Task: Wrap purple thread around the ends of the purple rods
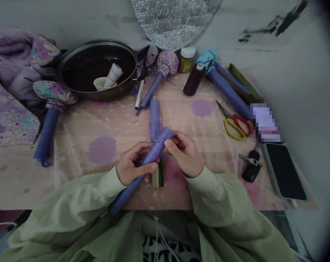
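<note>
A stick wound closely with purple thread [156,149] slants from near my body up to the right, held above the table. My left hand [132,163] is closed around its middle, thumb lying along it. At its upper end, my right hand [187,154] pinches the stick between thumb and fingers; whether it also holds a loose thread end, I cannot tell. Behind it lies another purple-wound piece [154,116], pointing away from me. A bare green stem [157,176] shows below my hands, partly hidden by them.
A black pan [96,94] holding paper cups stands back left. Cloth-topped purple sticks [48,127] lie at left and back. Behind are a marker [139,95], jar [187,60] and dark thread spool [193,82]. Right are scissors [234,125], keys [252,165] and a phone [285,171].
</note>
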Tool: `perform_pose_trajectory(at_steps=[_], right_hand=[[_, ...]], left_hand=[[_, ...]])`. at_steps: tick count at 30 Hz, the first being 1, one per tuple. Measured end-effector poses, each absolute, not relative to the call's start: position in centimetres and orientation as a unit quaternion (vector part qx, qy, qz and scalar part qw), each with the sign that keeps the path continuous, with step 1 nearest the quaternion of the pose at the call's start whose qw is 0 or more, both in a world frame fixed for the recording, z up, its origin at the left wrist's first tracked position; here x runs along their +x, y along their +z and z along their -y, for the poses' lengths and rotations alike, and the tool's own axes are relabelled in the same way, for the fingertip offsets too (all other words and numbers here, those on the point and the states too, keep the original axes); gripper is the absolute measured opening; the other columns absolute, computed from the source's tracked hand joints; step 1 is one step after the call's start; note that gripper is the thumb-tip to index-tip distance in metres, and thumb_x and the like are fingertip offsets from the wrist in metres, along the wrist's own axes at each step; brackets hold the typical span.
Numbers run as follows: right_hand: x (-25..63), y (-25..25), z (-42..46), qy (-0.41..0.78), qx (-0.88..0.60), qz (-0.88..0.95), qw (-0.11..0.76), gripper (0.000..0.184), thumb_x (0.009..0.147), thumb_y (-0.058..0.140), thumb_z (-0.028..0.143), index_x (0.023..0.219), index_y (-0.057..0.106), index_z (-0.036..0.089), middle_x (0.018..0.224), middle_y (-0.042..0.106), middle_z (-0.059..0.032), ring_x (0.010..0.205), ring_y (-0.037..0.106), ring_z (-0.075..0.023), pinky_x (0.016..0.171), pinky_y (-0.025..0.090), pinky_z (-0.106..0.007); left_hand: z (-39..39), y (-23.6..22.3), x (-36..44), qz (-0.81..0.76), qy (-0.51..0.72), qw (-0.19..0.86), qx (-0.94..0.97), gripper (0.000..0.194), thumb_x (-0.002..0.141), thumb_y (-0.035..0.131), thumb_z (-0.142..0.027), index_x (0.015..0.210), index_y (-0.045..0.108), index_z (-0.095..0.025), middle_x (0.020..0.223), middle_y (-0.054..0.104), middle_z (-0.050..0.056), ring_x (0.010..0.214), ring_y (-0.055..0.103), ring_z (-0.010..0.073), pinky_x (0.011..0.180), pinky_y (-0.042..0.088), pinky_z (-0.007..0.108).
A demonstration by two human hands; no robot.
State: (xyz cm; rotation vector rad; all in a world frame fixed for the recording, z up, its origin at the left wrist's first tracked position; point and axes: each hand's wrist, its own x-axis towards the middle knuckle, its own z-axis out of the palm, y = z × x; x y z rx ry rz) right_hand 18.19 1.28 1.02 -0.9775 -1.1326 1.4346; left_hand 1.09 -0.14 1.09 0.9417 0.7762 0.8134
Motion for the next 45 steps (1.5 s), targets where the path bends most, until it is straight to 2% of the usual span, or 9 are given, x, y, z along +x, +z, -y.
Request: perform_pose_trajectory(at_steps=[8, 13, 17, 29, 34, 45], right_hand=[[18.5, 1.1, -1.5, 0.561, -0.441, 0.469, 0.52, 0.026, 0.075, 0.066, 0.04, 0.084, 0.061, 0.017, 0.052, 0.047, 0.0069, 0.046, 0.037, -0.0053, 0.045, 0.03, -0.021], [18.8, 1.4, -1.5, 0.55, -0.459, 0.482, 0.504, 0.016, 0.074, 0.067, 0.031, 0.072, 0.061, 0.016, 0.055, 0.05, 0.0048, 0.048, 0.04, -0.0055, 0.045, 0.031, -0.02], [19.0, 1.5, -1.4, 0.557, -0.441, 0.484, 0.512, 0.014, 0.074, 0.067, 0.026, 0.067, 0.059, 0.017, 0.053, 0.047, 0.0059, 0.047, 0.037, -0.0048, 0.044, 0.028, -0.02], [19.2, 0.5, -1.5, 0.583, -0.421, 0.453, 0.527, 0.015, 0.077, 0.067, 0.03, 0.068, 0.061, 0.018, 0.051, 0.044, 0.0071, 0.045, 0.032, -0.0051, 0.045, 0.025, -0.022], [19.0, 0.6, -1.6, 0.573, -0.429, 0.46, 0.525, 0.015, 0.076, 0.066, 0.031, 0.07, 0.061, 0.018, 0.053, 0.045, 0.0064, 0.047, 0.034, -0.0058, 0.045, 0.026, -0.022], [18.8, 1.3, -1.3, 0.597, -0.386, 0.474, 0.519, 0.016, 0.078, 0.066, 0.031, 0.073, 0.059, 0.018, 0.055, 0.045, 0.0061, 0.048, 0.036, -0.0052, 0.046, 0.03, -0.021]], left_hand=[[0.0, 1.7, 0.6, -0.322, 0.372, 0.78, 0.386, 0.03, 0.076, 0.067, -0.017, 0.103, 0.054, -0.015, 0.081, 0.065, 0.001, 0.051, 0.061, 0.0098, 0.036, 0.054, 0.02], [-0.2, 1.7, 0.4, -0.327, 0.384, 0.775, 0.381, 0.029, 0.076, 0.068, -0.018, 0.1, 0.055, -0.014, 0.08, 0.065, 0.001, 0.05, 0.062, 0.0107, 0.035, 0.054, 0.02], [-0.3, 1.7, 0.5, -0.324, 0.389, 0.775, 0.379, 0.027, 0.076, 0.068, -0.018, 0.1, 0.056, -0.015, 0.08, 0.065, 0.001, 0.05, 0.062, 0.0105, 0.035, 0.054, 0.02], [-0.1, 1.8, 0.5, -0.279, 0.381, 0.811, 0.345, 0.023, 0.079, 0.063, -0.018, 0.101, 0.057, -0.015, 0.084, 0.065, 0.002, 0.051, 0.063, 0.0109, 0.035, 0.054, 0.019], [-0.3, 1.8, 0.2, -0.231, 0.358, 0.846, 0.32, 0.018, 0.084, 0.056, -0.02, 0.101, 0.058, -0.014, 0.088, 0.065, 0.003, 0.051, 0.062, 0.0104, 0.033, 0.051, 0.017], [-0.6, 0.7, -0.1, -0.107, 0.271, 0.926, 0.238, 0.031, 0.086, 0.053, -0.032, 0.112, 0.059, -0.018, 0.083, 0.06, 0.002, 0.038, 0.054, 0.0051, 0.029, 0.043, 0.012]])
